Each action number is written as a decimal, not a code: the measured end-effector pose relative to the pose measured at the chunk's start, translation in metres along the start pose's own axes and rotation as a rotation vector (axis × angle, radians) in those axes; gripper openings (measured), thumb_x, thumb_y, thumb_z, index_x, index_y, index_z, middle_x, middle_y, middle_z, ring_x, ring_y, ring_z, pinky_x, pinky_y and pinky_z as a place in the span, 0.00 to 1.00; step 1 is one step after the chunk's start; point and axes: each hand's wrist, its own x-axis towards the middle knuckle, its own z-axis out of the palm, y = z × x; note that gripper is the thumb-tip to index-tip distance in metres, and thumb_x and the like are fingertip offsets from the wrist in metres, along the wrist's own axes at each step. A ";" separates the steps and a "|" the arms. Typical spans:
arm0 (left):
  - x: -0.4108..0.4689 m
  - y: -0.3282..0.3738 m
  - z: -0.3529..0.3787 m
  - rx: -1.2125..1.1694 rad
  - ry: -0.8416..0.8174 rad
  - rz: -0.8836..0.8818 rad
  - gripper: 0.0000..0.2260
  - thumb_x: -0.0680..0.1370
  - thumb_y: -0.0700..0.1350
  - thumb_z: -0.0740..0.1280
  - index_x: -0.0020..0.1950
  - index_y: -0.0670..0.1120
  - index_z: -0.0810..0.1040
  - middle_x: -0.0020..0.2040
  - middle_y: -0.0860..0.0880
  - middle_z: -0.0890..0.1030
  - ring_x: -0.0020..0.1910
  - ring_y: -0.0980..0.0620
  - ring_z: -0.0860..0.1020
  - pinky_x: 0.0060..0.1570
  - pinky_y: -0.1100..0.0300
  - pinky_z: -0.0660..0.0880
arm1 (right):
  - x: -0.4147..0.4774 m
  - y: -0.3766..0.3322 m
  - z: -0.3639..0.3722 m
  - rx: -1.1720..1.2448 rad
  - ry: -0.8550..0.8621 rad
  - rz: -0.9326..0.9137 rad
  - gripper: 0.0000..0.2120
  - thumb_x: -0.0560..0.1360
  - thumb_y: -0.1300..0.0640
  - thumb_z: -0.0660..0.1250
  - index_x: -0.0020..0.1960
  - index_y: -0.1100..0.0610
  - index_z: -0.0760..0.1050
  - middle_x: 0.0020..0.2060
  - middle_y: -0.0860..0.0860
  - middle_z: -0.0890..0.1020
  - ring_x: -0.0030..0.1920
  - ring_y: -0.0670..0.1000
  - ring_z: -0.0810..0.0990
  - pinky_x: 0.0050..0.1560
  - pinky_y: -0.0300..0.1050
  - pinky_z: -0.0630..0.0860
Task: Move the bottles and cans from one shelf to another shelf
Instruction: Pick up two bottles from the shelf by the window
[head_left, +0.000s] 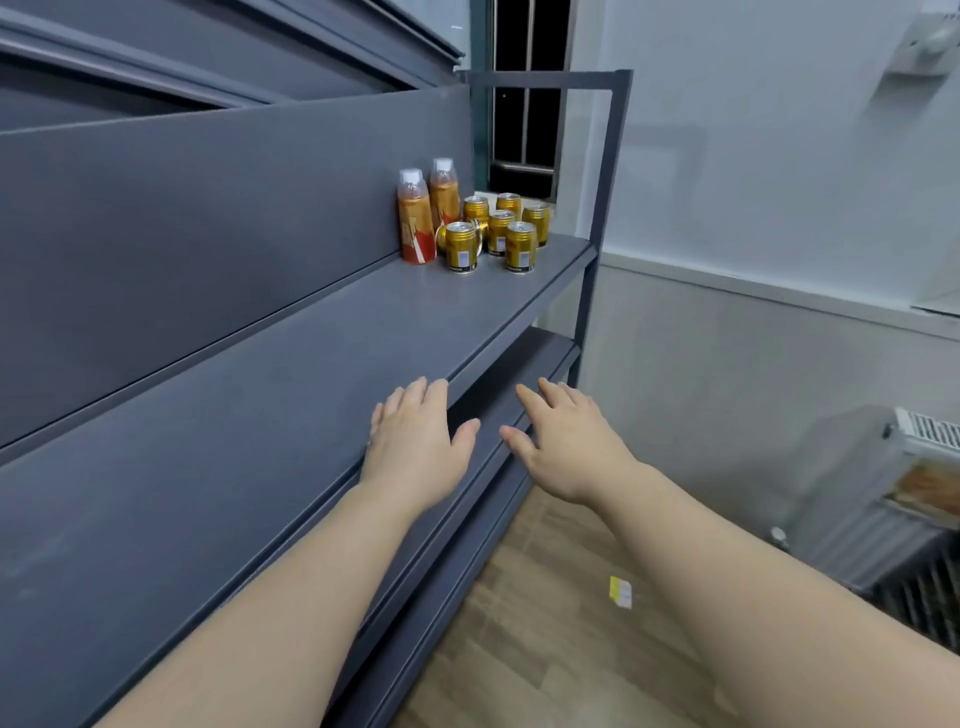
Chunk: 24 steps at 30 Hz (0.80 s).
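Observation:
Two orange bottles with white caps (415, 218) stand against the back panel at the far end of a dark grey shelf (291, 374). Beside them stands a cluster of several gold cans (501, 231). My left hand (415, 441) hovers flat over the front edge of that shelf, fingers straight, holding nothing. My right hand (561, 441) reaches out just past the shelf edge, fingers spread, also empty. Both hands are well short of the bottles and cans.
A lower shelf (524, 364) shows under the top one. The rack's upright post (602, 197) stands at the far end by a dark window. A radiator (872, 499) sits at the right wall. A small yellow-white scrap (621, 592) lies on the wooden floor.

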 end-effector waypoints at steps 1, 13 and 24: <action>0.012 0.003 0.002 0.003 0.005 -0.012 0.25 0.82 0.57 0.59 0.74 0.44 0.64 0.74 0.47 0.68 0.74 0.45 0.62 0.75 0.45 0.57 | 0.014 0.007 -0.002 0.006 -0.002 -0.005 0.32 0.83 0.38 0.51 0.81 0.52 0.51 0.80 0.57 0.54 0.80 0.59 0.50 0.78 0.57 0.50; 0.155 0.036 0.024 0.037 0.035 -0.195 0.28 0.82 0.58 0.58 0.79 0.46 0.58 0.79 0.46 0.61 0.79 0.45 0.56 0.77 0.45 0.54 | 0.170 0.080 -0.039 0.040 -0.025 -0.159 0.33 0.83 0.38 0.51 0.82 0.53 0.51 0.80 0.57 0.55 0.80 0.59 0.51 0.79 0.57 0.51; 0.294 -0.009 0.031 0.053 0.077 -0.298 0.30 0.82 0.59 0.58 0.80 0.46 0.57 0.80 0.46 0.59 0.79 0.44 0.57 0.77 0.45 0.55 | 0.329 0.075 -0.054 0.008 -0.030 -0.238 0.33 0.83 0.38 0.52 0.82 0.53 0.51 0.80 0.57 0.55 0.80 0.59 0.52 0.79 0.55 0.51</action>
